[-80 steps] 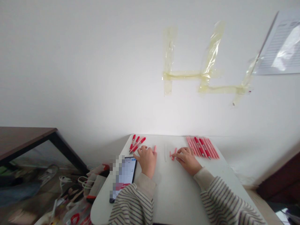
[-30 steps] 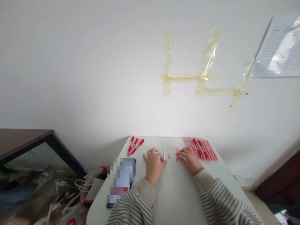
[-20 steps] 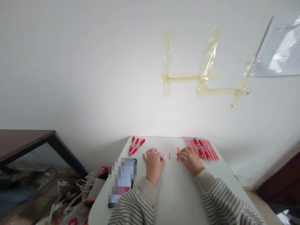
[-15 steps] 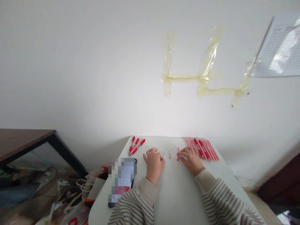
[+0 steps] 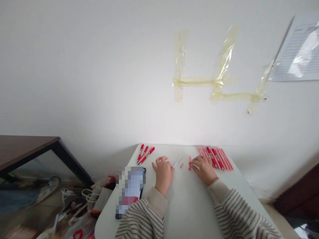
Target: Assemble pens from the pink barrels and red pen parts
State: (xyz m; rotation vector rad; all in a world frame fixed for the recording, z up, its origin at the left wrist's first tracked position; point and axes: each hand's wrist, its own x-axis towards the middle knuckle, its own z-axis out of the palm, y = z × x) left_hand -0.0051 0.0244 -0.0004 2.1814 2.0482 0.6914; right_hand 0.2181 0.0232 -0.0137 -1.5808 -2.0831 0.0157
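Note:
A thin whitish stick, like a pen refill, sticks out from the fingertips of my left hand, which are closed on its near end. My right hand pinches a short pink-red pen barrel, held nearly upright in the view on the table. Between the hands lies a small pink pen part, tilted and touched by neither. Just past my right hand is a row of several pink pens, with two red ones among them.
Several red-and-pink pens lie at the back left of the white table. A phone with a blurred screen rests near the left edge. The wall stands right behind the table. Bags and cables crowd the floor at left.
The small pink part between the hands has turned from nearly upright to a slant. Both hands stay almost in place, and the view has shifted slightly.

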